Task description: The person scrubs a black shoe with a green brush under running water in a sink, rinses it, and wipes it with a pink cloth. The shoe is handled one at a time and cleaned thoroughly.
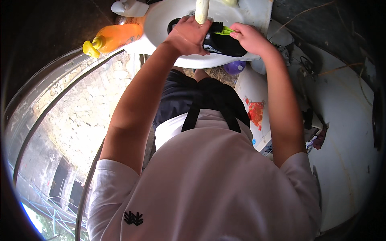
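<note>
A long black object [226, 45], shaped like a slipper, lies across the white washbasin [156, 27], its right end near the front rim. My left hand [190, 36] grips it around the middle, hiding much of it, with the thumb on the near side. In my right hand [248, 37] is the lime-green handle of a scrub brush [224, 30]. The brush's black bristles touch or lie just over the object's upper side, close to my left fingers. A whitish faucet spout [202, 12] hangs directly above my left hand.
On the basin's left ledge are an orange bottle with a yellow pump [117, 37] and a white bottle [129, 8]. A purple balloon-like ball [234, 67] is below the rim. A window [84, 114] runs along the left; a white appliance-like surface [340, 132] stands at right.
</note>
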Demonstrator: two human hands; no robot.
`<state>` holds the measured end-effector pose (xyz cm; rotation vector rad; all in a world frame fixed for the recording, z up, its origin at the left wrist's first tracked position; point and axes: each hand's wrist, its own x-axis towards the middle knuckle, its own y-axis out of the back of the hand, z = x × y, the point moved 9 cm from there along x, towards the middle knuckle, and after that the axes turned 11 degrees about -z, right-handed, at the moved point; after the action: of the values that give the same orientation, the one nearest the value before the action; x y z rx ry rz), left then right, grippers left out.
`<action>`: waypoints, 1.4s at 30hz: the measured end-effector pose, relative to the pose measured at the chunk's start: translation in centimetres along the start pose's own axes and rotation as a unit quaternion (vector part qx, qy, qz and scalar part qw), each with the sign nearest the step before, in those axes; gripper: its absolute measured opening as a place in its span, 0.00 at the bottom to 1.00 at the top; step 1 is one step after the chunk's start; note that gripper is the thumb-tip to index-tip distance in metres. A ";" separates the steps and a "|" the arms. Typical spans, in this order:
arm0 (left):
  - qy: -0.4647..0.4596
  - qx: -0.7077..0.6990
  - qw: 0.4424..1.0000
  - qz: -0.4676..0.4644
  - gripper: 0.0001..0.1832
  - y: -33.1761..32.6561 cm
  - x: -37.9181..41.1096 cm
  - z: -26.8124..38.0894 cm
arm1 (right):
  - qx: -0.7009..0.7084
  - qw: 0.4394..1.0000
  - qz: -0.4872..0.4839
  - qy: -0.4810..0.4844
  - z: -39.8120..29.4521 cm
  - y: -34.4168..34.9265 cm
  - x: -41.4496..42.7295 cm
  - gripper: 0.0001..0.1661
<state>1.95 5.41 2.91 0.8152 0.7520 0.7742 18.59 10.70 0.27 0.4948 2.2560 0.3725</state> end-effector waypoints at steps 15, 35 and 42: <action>-0.031 0.000 0.995 0.092 0.50 2.4 -0.5 -0.2 | -0.155 0.983 0.092 -0.034 -2.8 -0.5 -1.7 0.18; -0.048 -0.054 0.997 0.006 0.52 1.3 2.9 0.8 | -0.168 0.977 0.114 0.061 -2.4 -2.1 -3.1 0.36; 0.154 -0.017 0.988 0.000 0.56 -2.3 -3.1 -4.6 | -0.092 0.995 0.044 -0.004 -1.4 -8.0 -3.5 0.47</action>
<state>-2.65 3.31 -0.34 0.6710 1.0101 0.9228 17.87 1.89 0.13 0.4982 2.1714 0.6160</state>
